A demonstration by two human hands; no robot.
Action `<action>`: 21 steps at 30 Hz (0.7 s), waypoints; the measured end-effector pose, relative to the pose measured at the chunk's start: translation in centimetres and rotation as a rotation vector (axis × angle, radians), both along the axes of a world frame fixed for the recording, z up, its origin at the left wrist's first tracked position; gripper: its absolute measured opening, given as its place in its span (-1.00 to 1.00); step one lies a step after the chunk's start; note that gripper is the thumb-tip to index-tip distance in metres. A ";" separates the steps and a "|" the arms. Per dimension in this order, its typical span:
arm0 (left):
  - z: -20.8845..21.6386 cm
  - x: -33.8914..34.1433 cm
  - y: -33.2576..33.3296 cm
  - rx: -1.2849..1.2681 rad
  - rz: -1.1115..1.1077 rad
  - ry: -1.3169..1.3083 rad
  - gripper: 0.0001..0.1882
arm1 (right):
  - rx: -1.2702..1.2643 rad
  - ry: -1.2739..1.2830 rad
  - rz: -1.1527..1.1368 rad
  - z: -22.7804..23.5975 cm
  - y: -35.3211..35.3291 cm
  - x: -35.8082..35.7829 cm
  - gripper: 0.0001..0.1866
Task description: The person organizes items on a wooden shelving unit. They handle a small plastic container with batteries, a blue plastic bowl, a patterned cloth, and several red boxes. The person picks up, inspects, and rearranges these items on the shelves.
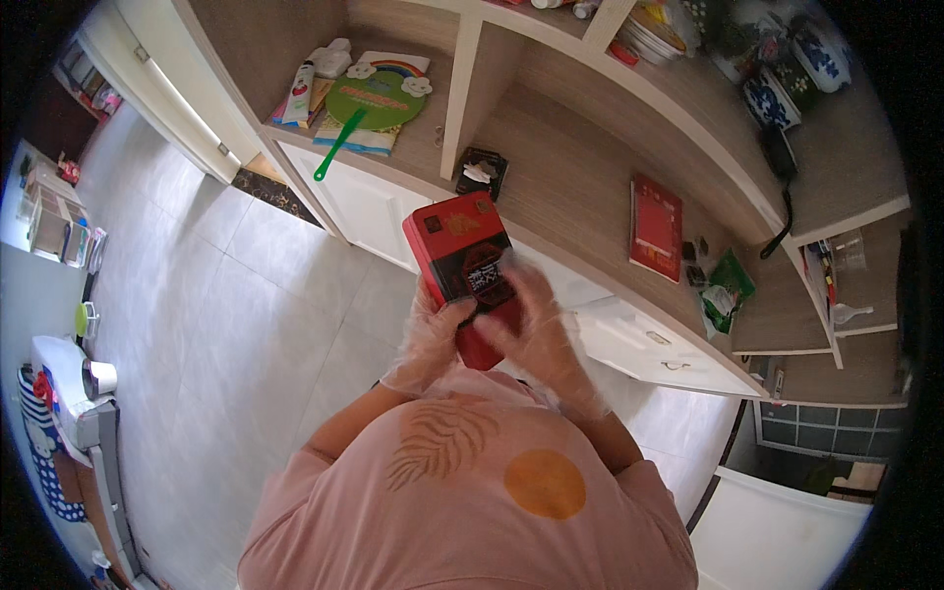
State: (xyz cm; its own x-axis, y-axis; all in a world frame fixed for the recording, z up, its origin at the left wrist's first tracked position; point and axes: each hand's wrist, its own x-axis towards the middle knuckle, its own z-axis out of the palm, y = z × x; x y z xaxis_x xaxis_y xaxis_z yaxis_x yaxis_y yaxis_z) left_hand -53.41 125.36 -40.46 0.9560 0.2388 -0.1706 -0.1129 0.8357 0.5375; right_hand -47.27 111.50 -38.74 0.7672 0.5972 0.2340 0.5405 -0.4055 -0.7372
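A red and black oblong box (457,228) with a gold design is held up in front of my chest, tilted, at the edge of the shelf unit. My left hand (425,342), in a thin clear plastic glove, is closed round its left side, with the thumb across its front. My right hand (539,339), gloved the same way, is over the box's lower right part. Its fingers and thumb are spread apart and somewhat blurred by motion. Whether they press on the box is hard to make out.
Beyond the box stands a wooden shelf unit (580,147) with white cabinet doors. On it lie a green round fan (379,101), a white tube (298,93), a small black box (482,175), a red booklet (656,226) and a green packet (728,290). Tiled floor (265,295) spreads at the left.
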 end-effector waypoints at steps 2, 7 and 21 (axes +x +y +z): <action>0.8 -0.2 0.4 -0.015 -0.060 -0.008 -0.35 | 0.200 0.251 -0.226 -1.5 -0.1 0.7 -0.42; -0.2 -0.6 0.1 0.259 -0.155 0.040 -0.37 | 0.475 0.868 -0.267 -1.5 -1.0 1.5 -0.41; -2.2 -0.1 -1.9 0.336 -0.438 0.284 -0.57 | 0.501 0.728 -0.290 -4.9 -7.0 1.4 -0.44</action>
